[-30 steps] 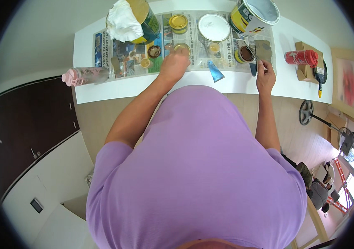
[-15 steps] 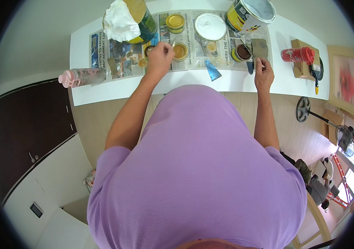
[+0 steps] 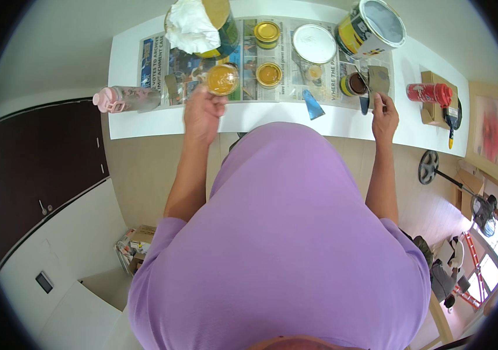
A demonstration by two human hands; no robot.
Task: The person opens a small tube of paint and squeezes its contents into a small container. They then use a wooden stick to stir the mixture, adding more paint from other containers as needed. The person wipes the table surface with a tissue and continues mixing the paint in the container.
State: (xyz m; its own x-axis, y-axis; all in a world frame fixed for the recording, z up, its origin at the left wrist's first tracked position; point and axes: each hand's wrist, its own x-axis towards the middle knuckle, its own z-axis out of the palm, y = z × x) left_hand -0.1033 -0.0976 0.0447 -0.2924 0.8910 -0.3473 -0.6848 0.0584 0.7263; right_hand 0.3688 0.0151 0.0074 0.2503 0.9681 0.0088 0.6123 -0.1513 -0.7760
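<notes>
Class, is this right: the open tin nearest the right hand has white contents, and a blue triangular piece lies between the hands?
The colour is wrong: the head view shows dark brown contents in the open tin nearest the right hand, not white. The rest stands.

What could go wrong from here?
The right hand is close to the open brown tin; a bump might spill its contents onto the newspaper. The gold disc could slip from the left hand if that grip is loose.
</notes>
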